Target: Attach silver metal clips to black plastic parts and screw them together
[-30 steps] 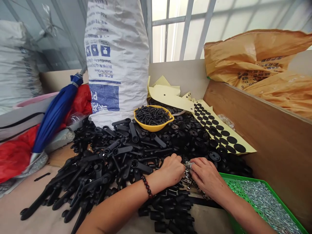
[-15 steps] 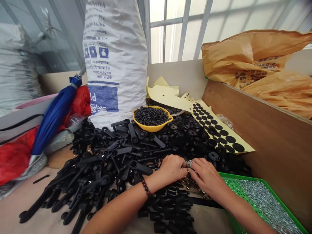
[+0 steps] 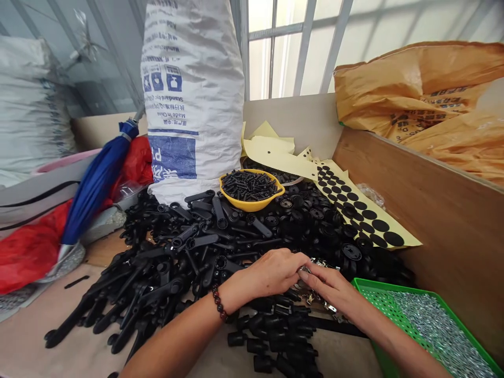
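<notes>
The left hand [image 3: 271, 274] and right hand [image 3: 328, 290] meet at 6 o'clock, fingertips closed together on a small silver metal part [image 3: 304, 270] (too small to read clearly), hemmed in by matte black plastic lever handles [image 3: 173, 262] at 9 o'clock and a green plastic mesh tray's raised rim [image 3: 389, 286] just beside at 4 o'clock.

**Desk:** What colours lead, from frame centre?

**Photographer:** A yellow bowl [image 3: 252, 206] of black screws [image 3: 249, 186] sits dead centre, black plastic handles [image 3: 165, 273] heaped at 8 o'clock.

**Desk:** Any pattern?

**Photographer:** Rows of black dots on a pale yellow backing sheet [image 3: 354, 212] at 3 o'clock; blue print on a white woven sack [image 3: 189, 105] at 11.

**Desk:** Brighter accents?

**Photographer:** A green perforated tray [image 3: 378, 299] of silver screws [image 3: 433, 328] at 4 o'clock, a blue umbrella [image 3: 96, 184] at 9, a red plastic bag [image 3: 23, 257] at 8, and a tan paper sack [image 3: 409, 100] at 2.
</notes>
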Motion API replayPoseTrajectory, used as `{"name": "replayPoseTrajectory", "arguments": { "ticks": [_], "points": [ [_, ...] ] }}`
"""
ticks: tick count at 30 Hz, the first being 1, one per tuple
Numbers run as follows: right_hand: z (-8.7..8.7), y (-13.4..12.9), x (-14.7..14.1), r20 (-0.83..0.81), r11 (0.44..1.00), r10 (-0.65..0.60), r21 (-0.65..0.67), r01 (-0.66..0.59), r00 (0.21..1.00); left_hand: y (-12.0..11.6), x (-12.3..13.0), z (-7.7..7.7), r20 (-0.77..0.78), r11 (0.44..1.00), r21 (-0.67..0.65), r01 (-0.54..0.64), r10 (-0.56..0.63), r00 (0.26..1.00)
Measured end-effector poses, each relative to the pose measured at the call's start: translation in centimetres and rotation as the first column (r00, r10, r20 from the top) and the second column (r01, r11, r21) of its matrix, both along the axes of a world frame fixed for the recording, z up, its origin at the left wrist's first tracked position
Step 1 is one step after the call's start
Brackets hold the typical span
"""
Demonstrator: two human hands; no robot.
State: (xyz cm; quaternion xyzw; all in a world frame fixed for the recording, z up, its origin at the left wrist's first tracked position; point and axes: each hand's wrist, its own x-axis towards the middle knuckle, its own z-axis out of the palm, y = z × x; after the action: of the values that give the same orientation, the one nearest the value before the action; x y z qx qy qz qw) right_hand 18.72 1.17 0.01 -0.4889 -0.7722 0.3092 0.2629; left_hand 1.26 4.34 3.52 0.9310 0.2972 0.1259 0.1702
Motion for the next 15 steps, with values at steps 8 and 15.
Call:
{"name": "replayPoseTrajectory", "arguments": {
  "ticks": [8, 15],
  "points": [
    [0.6, -0.2, 0.0, -0.039, 0.995, -0.096, -0.021, 0.095, 0.995, 0.9, -3.6, 0.8, -0.206, 0.992, 0.120, 0.043, -0.018, 0.978],
    [0.6, -0.5, -0.7, -0.023, 0.995, -0.093, 0.033, 0.094, 0.995, -0.3, -5.1, -0.2, -0.389, 0.976, 0.192, 0.104, -0.021, 0.921]
  ]
}}
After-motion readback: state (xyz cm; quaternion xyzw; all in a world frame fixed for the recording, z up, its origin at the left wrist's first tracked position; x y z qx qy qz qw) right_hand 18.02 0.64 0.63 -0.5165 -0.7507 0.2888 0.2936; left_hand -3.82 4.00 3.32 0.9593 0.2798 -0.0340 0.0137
